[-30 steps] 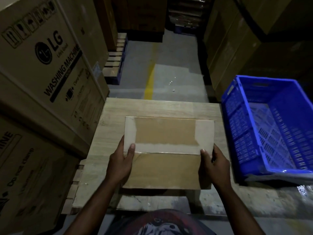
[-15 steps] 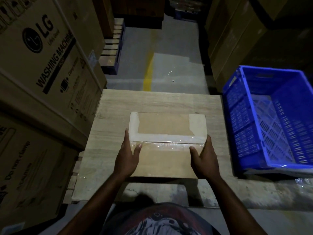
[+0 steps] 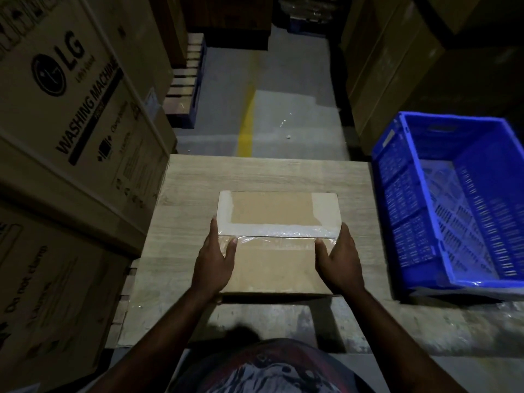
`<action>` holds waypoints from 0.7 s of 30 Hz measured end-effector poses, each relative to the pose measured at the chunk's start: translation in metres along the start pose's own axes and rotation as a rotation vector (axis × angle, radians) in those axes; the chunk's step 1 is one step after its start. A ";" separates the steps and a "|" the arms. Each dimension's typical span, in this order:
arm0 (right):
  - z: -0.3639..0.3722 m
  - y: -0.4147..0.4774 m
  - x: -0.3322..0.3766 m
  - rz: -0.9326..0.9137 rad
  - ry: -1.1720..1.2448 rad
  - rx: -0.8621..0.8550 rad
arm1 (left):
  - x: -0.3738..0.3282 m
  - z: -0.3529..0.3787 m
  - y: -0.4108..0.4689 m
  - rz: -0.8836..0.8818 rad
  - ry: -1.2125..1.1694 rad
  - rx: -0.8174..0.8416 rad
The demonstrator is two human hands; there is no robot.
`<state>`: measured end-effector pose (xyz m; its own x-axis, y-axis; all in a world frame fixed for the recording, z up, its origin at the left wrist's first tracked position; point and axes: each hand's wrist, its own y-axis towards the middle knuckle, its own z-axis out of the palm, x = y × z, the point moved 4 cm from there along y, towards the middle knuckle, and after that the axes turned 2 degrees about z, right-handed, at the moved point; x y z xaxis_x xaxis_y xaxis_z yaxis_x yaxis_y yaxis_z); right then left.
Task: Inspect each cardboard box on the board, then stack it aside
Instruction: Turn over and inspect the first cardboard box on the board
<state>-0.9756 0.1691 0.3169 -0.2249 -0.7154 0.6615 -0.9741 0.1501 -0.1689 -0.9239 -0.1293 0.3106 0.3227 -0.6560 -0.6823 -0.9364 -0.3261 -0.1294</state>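
Squarely, left hand point(image 3: 214, 260) and right hand point(image 3: 340, 259) press the cardboard box point(image 3: 272, 211) sides.

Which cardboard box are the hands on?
The small flat box on the wooden board, left hand and right hand at its side edges, thumbs on top. The large LG washing-machine carton at left stands untouched.
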 end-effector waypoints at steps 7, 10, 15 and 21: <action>0.003 -0.009 0.010 -0.146 -0.318 -0.068 | -0.021 0.005 -0.004 0.254 0.521 -0.051; 0.013 -0.024 0.028 -0.411 -0.417 0.046 | -0.037 0.022 -0.013 0.481 0.555 0.044; 0.042 -0.033 0.030 -0.528 -0.539 0.147 | -0.031 0.034 -0.015 0.486 0.596 0.117; 0.049 -0.027 0.027 -0.528 -0.608 0.166 | -0.032 0.035 -0.010 0.489 0.617 0.154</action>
<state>-0.9541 0.1123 0.3032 0.3591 -0.9157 0.1804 -0.9220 -0.3780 -0.0835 -0.9295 -0.0806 0.3088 -0.1533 -0.9731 -0.1720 -0.9854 0.1636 -0.0471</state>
